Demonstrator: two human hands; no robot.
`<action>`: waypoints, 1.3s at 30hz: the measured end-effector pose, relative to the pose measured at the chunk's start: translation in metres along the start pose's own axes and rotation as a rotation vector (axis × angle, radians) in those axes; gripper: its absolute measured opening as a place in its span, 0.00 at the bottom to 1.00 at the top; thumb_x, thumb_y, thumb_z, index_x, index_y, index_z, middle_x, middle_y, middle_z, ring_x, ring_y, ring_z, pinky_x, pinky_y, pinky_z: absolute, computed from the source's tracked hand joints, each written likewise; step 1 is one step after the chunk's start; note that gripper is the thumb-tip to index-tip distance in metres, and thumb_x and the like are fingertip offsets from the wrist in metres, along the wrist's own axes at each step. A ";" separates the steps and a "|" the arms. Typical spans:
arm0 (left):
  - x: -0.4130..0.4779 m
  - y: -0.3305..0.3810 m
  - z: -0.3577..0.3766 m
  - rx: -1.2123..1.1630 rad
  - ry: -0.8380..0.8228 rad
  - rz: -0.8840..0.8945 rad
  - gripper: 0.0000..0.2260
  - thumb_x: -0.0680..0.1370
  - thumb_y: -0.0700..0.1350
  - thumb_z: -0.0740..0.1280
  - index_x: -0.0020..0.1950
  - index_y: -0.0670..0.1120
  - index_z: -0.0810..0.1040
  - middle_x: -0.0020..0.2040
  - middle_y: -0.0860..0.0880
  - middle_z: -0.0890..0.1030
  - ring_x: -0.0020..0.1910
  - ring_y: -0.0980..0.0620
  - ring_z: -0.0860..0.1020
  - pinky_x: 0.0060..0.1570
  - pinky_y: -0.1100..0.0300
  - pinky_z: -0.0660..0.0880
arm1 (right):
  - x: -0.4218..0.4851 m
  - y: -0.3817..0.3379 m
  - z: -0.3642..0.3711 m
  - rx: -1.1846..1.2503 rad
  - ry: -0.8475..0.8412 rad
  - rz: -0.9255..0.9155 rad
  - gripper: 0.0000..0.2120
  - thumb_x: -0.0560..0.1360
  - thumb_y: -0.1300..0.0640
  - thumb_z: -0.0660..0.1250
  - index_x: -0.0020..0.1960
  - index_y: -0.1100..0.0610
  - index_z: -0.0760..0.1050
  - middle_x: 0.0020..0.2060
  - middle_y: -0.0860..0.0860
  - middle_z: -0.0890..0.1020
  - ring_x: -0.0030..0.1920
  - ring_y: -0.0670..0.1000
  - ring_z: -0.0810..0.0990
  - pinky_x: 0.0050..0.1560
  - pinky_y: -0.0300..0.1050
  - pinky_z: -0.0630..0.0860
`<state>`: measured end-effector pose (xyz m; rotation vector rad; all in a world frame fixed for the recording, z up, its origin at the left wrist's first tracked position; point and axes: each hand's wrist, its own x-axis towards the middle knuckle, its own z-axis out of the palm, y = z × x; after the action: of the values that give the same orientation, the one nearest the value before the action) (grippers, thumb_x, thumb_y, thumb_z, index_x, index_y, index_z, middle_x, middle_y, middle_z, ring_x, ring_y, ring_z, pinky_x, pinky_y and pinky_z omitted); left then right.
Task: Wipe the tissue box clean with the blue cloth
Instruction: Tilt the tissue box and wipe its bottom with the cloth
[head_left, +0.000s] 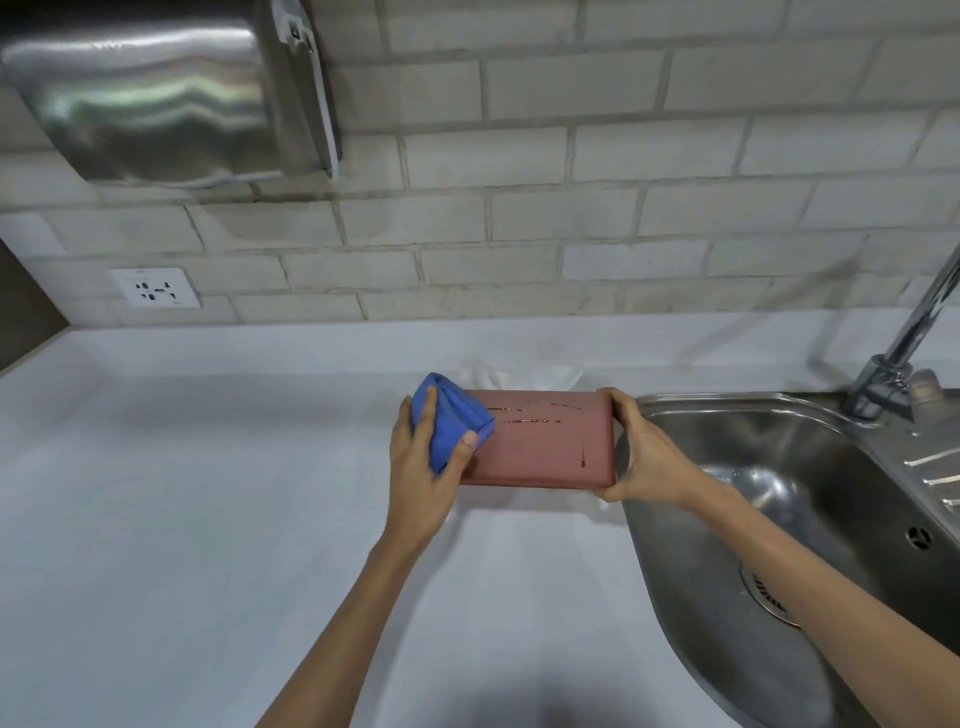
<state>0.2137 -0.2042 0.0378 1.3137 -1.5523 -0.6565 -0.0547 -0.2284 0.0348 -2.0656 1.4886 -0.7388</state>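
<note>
A reddish-brown tissue box (545, 447) is tipped up over the white counter, its broad face toward me. Dark liquid streaks and a drip mark that face. White tissue (524, 376) sticks out behind its top edge. My right hand (644, 457) grips the box's right end. My left hand (421, 467) holds a bunched blue cloth (452, 426) pressed against the box's left end, covering that corner.
A steel sink (779, 519) with a drain lies right of the box, its tap (904, 338) at the far right. The white counter (208, 493) spreads to the left. A wall socket (156, 288) and a steel dispenser (156, 93) are on the brick wall.
</note>
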 end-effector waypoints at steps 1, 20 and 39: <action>-0.001 0.002 0.003 -0.033 0.017 -0.028 0.28 0.76 0.57 0.60 0.75 0.51 0.61 0.76 0.48 0.61 0.74 0.54 0.59 0.73 0.55 0.59 | 0.001 0.000 0.000 0.002 -0.001 0.000 0.51 0.53 0.55 0.78 0.68 0.47 0.53 0.59 0.45 0.72 0.48 0.49 0.76 0.43 0.29 0.71; -0.009 -0.014 0.013 0.545 0.043 0.067 0.24 0.79 0.50 0.61 0.74 0.52 0.63 0.76 0.38 0.59 0.70 0.37 0.63 0.57 0.43 0.74 | 0.004 0.005 0.004 0.027 0.009 -0.012 0.47 0.53 0.57 0.77 0.65 0.48 0.55 0.50 0.37 0.70 0.48 0.43 0.74 0.41 0.24 0.69; 0.031 0.003 -0.006 0.647 -0.184 0.298 0.25 0.75 0.46 0.54 0.72 0.42 0.67 0.75 0.38 0.62 0.73 0.36 0.61 0.70 0.38 0.61 | 0.007 0.004 0.002 0.086 -0.006 -0.007 0.47 0.53 0.55 0.78 0.64 0.46 0.56 0.55 0.43 0.72 0.57 0.47 0.74 0.53 0.36 0.73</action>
<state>0.2188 -0.2320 0.0530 1.4570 -2.1683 -0.0768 -0.0539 -0.2362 0.0321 -2.0086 1.4216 -0.7850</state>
